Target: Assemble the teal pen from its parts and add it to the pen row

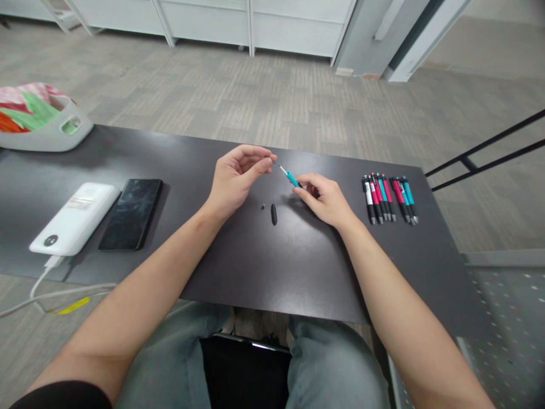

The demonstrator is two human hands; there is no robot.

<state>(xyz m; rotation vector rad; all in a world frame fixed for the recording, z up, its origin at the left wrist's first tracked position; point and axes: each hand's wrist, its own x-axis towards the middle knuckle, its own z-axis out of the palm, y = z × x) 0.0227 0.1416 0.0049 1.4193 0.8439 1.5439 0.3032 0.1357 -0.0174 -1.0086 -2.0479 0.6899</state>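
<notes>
Pen in pieces: a slim teal plastic pen barrel (292, 179) with a thin white refill (283, 169) reaching out of its front end; it looks only partly assembled, and whether it is coming apart or going together cannot be told.
Parts set down: a short black cylindrical grip (273, 214) and, just beside it, a tiny dark part (263, 207), too small to identify, lie loose on the smooth dark grey surface (238, 267); joining them to the barrel is, by judgement, not done.
Whole pens: a larger group of slim white, pink-red and teal pens with black grips (379, 197) and a smaller group of similar pens (403, 200) lie at the right, seemingly complete.
Barrel's place: above the surface, between the hands, beyond the loose grip.
Barrel's long axis: slanting, from the right hand (321, 199) forward and leftward.
Refill's direction: away from the wearer, toward the left hand (238, 176).
Loose grip's axis: roughly toward and away from the wearer.
Whole pens' direction: tips toward the wearer, nearly parallel.
Right hand's hold: thumb and fingers clamped on the barrel's rear.
Left hand's hold: thumb and fingertips nearly together at the refill's tip; whether they grip anything cannot be told.
</notes>
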